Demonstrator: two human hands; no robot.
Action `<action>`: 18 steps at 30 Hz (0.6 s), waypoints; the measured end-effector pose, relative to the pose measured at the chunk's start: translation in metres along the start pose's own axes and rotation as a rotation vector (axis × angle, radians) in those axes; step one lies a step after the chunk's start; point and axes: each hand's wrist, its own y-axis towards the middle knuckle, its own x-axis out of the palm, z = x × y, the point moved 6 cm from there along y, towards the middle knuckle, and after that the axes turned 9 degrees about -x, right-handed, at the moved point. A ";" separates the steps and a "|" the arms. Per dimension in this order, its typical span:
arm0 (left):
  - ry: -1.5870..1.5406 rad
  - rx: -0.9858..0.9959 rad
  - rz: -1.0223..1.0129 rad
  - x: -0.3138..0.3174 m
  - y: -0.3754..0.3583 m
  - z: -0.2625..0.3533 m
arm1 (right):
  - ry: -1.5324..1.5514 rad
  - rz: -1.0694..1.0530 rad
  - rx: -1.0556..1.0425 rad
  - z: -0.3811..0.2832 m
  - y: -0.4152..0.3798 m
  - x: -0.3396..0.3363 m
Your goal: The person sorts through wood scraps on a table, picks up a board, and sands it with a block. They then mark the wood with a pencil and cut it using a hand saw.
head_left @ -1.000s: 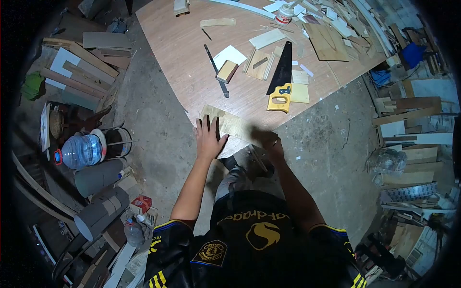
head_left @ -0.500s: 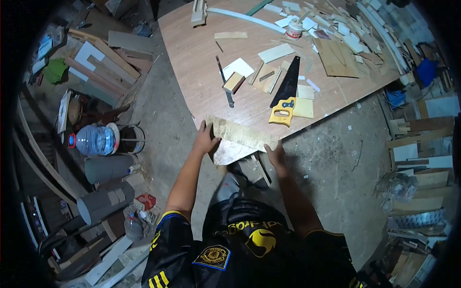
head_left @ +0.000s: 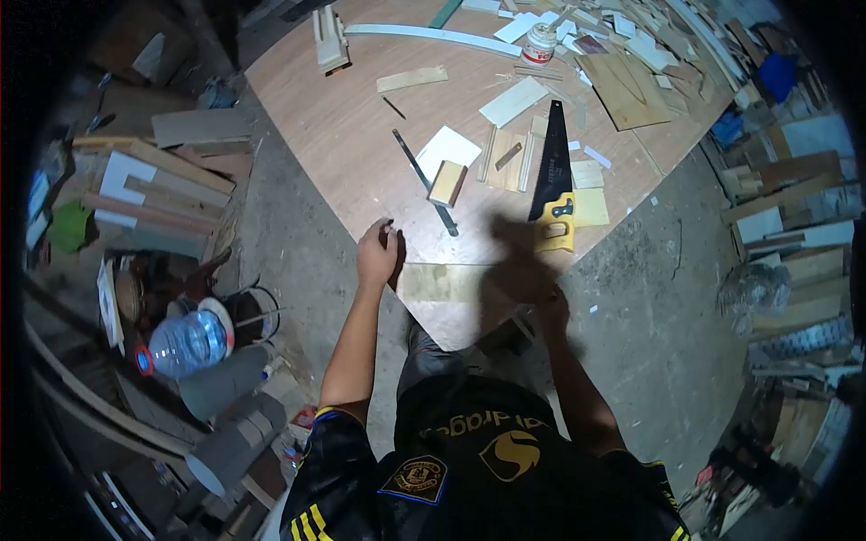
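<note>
A pale, rough-faced wooden board (head_left: 442, 282) lies flat across the near corner of the worktable. My left hand (head_left: 377, 255) is at the table's left edge, just beyond the board's left end, thumb and fingers drawn together; anything between them is too small to make out. Near the board's right end is my right hand (head_left: 550, 311), its fingers dark and in shadow. A broad shadow covers that end of the board. Beyond it lie a handsaw (head_left: 554, 185) with a yellow handle, a sanding-block-like wooden block (head_left: 447, 184) and a thin dark metal strip (head_left: 442, 213).
On the worktable (head_left: 307, 117) are a white pot (head_left: 539, 45), a thin plywood sheet (head_left: 622, 90) and many offcuts toward the far right. A large water bottle (head_left: 189, 344) stands to the left on the floor side. Stacked boards (head_left: 794, 243) line the right.
The board, earlier tilted between both hands, now lies flat on the table corner. My left hand has come off its end, and my right hand has shifted right and nearer. The view has turned.
</note>
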 end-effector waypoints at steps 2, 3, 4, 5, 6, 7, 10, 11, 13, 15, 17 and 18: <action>-0.025 0.040 -0.040 0.000 0.042 0.013 | -0.194 0.072 0.121 0.000 -0.007 0.002; -0.048 0.075 -0.053 -0.001 0.068 0.026 | -0.196 0.087 0.127 -0.009 -0.007 0.008; -0.017 0.167 -0.031 -0.003 0.087 0.040 | -0.058 0.081 0.168 -0.024 -0.013 0.009; 0.009 0.220 -0.061 0.004 0.110 0.046 | 0.079 0.083 0.212 -0.036 -0.020 0.010; 0.030 0.304 -0.061 0.010 0.131 0.055 | 0.105 0.111 0.193 -0.046 -0.021 0.012; 0.046 0.393 -0.065 0.019 0.150 0.062 | -0.087 0.145 0.235 -0.017 -0.020 0.018; 0.186 0.551 -0.045 0.044 0.204 0.077 | -0.129 0.200 0.360 0.021 -0.026 0.034; 0.251 0.540 -0.049 0.044 0.215 0.089 | -0.127 0.227 0.378 0.004 -0.030 0.034; 0.365 0.468 -0.139 0.049 0.236 0.096 | -0.306 0.396 0.279 -0.036 -0.041 0.031; 0.594 0.468 -0.180 0.055 0.257 0.100 | -0.325 0.411 0.276 -0.040 -0.047 0.033; 0.706 0.480 -0.226 0.059 0.270 0.096 | -0.161 0.482 0.348 -0.038 -0.063 0.031; 0.807 0.528 -0.243 0.062 0.274 0.092 | -0.152 0.505 0.351 -0.039 -0.070 0.029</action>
